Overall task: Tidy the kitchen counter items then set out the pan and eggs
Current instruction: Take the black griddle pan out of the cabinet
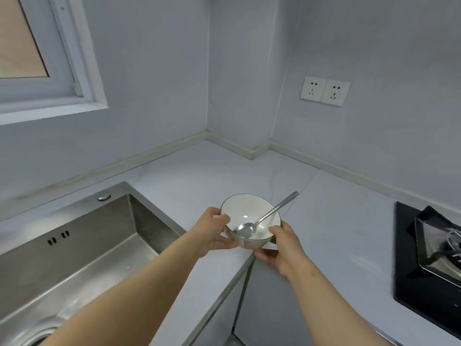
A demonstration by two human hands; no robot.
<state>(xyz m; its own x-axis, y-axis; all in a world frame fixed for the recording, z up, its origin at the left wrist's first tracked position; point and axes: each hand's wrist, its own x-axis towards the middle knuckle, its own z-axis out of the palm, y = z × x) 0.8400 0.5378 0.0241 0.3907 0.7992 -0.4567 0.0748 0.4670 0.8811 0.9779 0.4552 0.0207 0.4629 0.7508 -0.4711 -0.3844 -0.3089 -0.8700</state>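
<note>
we hold a white bowl (249, 208) between both grips in the lower centre of the frame, at the front edge of the pale worktop (212, 171). the left grip (215, 232) is curled round the bowl's left side, thumb on the rim; the right grip (283, 248) clasps its right side, thumb on the rim and fingers beneath. a metal spoon (262, 219) lies in the bowl, its scoop at the bottom and its handle leaning over the rim toward the upper right. a steel sink (74, 258) fills the lower left. at the right edge sits a black hob (406, 270) bearing something shiny that we cannot make out. two wall sockets (324, 91) are at the upper right.
</note>
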